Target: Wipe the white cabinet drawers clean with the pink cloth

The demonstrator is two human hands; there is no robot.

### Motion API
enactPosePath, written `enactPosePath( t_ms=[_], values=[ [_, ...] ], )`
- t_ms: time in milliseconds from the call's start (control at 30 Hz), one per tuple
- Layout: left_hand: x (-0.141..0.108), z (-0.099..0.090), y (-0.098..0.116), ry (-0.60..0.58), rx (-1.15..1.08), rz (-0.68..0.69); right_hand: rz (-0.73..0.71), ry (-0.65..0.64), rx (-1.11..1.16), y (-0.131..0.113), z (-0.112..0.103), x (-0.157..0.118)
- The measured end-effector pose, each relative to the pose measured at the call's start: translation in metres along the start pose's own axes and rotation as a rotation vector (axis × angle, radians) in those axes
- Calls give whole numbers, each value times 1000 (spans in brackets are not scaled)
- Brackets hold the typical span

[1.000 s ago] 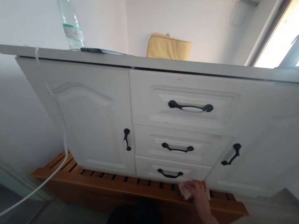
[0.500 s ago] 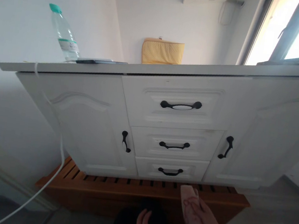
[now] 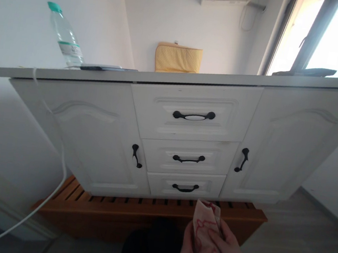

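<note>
Low in the view, both my hands are closed round a folded pinkish-white cloth (image 3: 204,220) with red line markings. My left hand (image 3: 192,252) grips its left edge, with the thumb lying across the lower part. On the other side, my right hand (image 3: 230,248) holds it with the thumb on its face. The cloth's upper end sticks up past the fingers, in front of the brown slatted wooden bench (image 3: 108,212). Its underside is hidden from me.
Behind the bench stands a white cabinet (image 3: 93,133) with black-handled drawers and doors. On its top are a clear bottle (image 3: 66,40) with a green cap and a dark flat object (image 3: 102,68). A white cable (image 3: 64,170) hangs down at the left.
My left hand has come up from my lap to the right and taken hold of the cloth. The right hand still holds it, now a little further left and higher.
</note>
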State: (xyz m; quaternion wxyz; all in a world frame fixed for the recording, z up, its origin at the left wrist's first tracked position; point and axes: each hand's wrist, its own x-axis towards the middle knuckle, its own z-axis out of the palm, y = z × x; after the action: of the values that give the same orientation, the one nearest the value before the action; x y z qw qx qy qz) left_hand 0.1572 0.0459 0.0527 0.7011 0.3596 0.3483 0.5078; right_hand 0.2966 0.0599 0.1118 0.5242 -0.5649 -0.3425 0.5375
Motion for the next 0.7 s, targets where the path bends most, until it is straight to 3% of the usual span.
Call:
enactPosePath(
  t_ms=[100, 167, 267, 400, 567, 700],
  values=[
    [-9, -1, 7, 113, 191, 94, -3, 86, -35, -10, 4, -4],
    [-13, 2, 11, 39, 259, 170, 8, 89, -35, -14, 10, -7],
    [-14, 9, 16, -26, 292, 221, 46, -23, 55, -15, 18, -10],
    [-12, 10, 22, 125, 249, 172, 61, -116, 178, -5, 16, -11],
    [-9, -5, 32, 108, 169, 147, 102, -89, 160, 6, 0, -15],
    [-4, -19, 30, 283, 13, -14, 221, -26, 310, 7, 0, -26]
  ],
)
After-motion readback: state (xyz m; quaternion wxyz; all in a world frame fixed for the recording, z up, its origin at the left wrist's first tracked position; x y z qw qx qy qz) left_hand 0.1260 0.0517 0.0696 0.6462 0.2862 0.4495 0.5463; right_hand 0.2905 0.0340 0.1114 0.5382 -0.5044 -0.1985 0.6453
